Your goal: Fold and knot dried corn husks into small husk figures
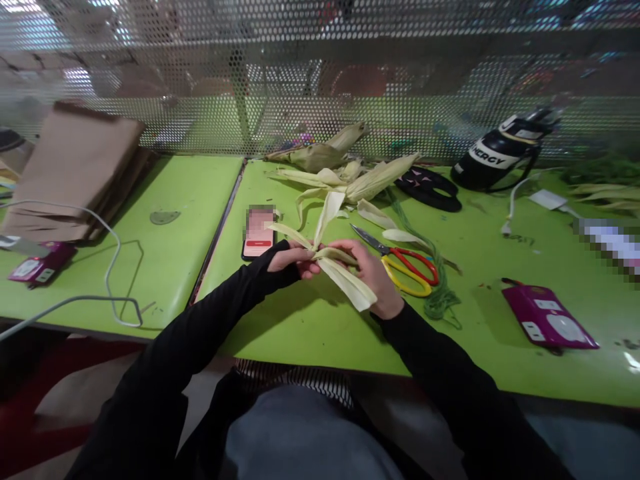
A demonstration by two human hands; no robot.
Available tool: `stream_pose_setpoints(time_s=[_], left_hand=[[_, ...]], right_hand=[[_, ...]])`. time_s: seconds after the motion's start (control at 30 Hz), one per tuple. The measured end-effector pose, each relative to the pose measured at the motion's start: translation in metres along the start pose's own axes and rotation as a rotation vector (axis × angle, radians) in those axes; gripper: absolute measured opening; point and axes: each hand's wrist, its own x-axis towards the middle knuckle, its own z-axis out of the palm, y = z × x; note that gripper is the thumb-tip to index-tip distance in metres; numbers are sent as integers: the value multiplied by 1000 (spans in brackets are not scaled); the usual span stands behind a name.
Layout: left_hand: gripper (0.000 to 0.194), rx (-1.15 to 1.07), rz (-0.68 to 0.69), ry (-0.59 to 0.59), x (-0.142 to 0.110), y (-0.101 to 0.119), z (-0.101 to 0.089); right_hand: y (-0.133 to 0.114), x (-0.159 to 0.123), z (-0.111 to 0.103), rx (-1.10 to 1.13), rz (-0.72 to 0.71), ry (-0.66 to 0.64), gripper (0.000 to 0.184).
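Both my hands meet over the green table point(310, 327), pinching a bundle of pale corn husk strips point(345, 277). My left hand point(293, 259) is closed on the bundle's middle, where several strips fan upward and to the left. My right hand point(373, 273) is closed round the strips that trail down to the right. Black sleeves cover both arms. Scissors with red and yellow handles point(407, 270) lie just right of my right hand, over a tangle of green string point(440, 300).
More husks point(350, 177) lie piled behind my hands. A phone point(257, 233) rests to the left. A purple power strip point(547, 317) is at right, another point(43, 263) at far left beside folded brown paper point(75, 167) and a grey cable point(113, 273). Perforated metal mesh point(320, 80) walls the back.
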Motion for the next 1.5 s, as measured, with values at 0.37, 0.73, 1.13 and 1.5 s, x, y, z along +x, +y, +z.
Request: stream_pose_setpoints(time_s=[0.37,0.73,1.13,1.5], left_hand=[[14,253,213,90,3,-11,-3],[6,577,265,110,6,-24,5],[33,407,237,20,-4,-26,6],[17,175,1,-15,2,-16,4]], right_hand=[[-2,6,-8,-767,-748,78,18],[3,1,16,-470,-328,104,15],[-5,0,14,-94,141,165,48],[6,-6,17,-149,-158,339,26]])
